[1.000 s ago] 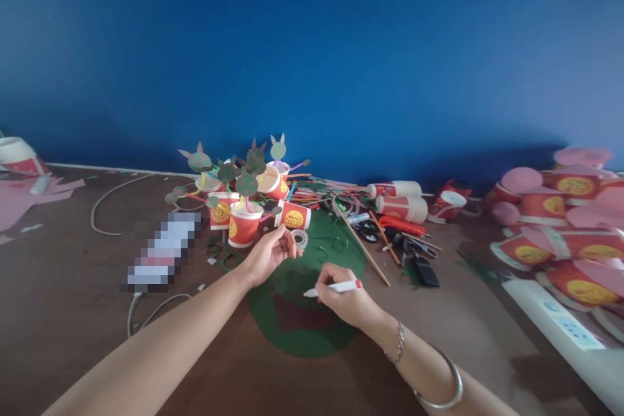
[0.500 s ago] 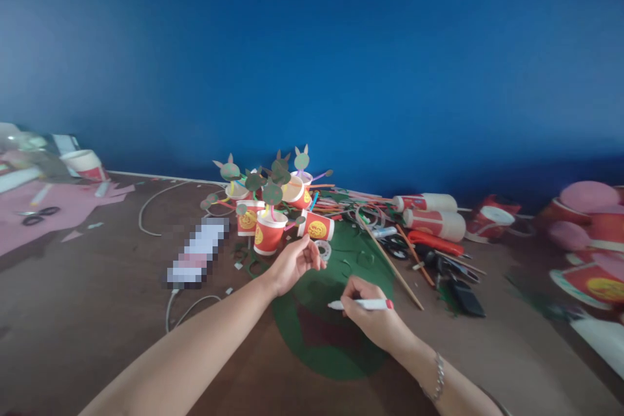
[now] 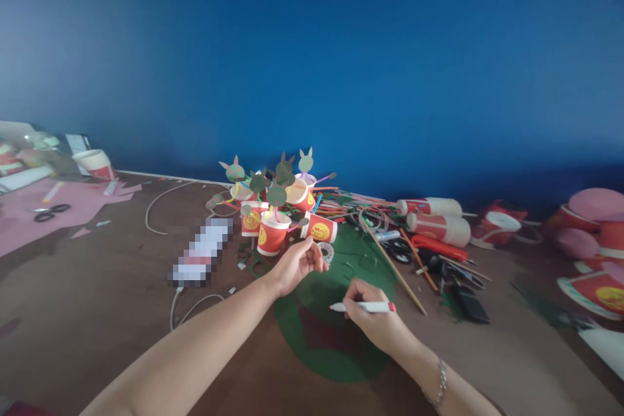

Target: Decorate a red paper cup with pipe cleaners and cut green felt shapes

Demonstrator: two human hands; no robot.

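Observation:
My right hand point(image 3: 366, 317) grips a white marker point(image 3: 375, 307) with a red end, its tip pointing left over a green sheet point(image 3: 336, 364). My left hand point(image 3: 296, 268) hovers palm up with loosely curled fingers and nothing visible in them. Just beyond its fingertips are a roll of tape point(image 3: 327, 252) and a red paper cup point(image 3: 322, 231) lying on its side. Behind and left of that hand stands an upright red cup point(image 3: 273, 234) bearing a green paper figure with an eared head point(image 3: 277, 194). Several similar cup figures crowd around it.
At left lie a phone point(image 3: 202, 253) on a cable, and scissors point(image 3: 51, 212) on pink paper point(image 3: 24, 234). Coloured sticks point(image 3: 336, 205), a long wooden stick point(image 3: 397, 273), stacked cups point(image 3: 441, 229) and tools spread to the right. A blue wall point(image 3: 312, 65) rises behind.
The view has turned slightly, so the table's things sit a little farther right. Both hands keep nearly the same pose, the marker still in the right one.

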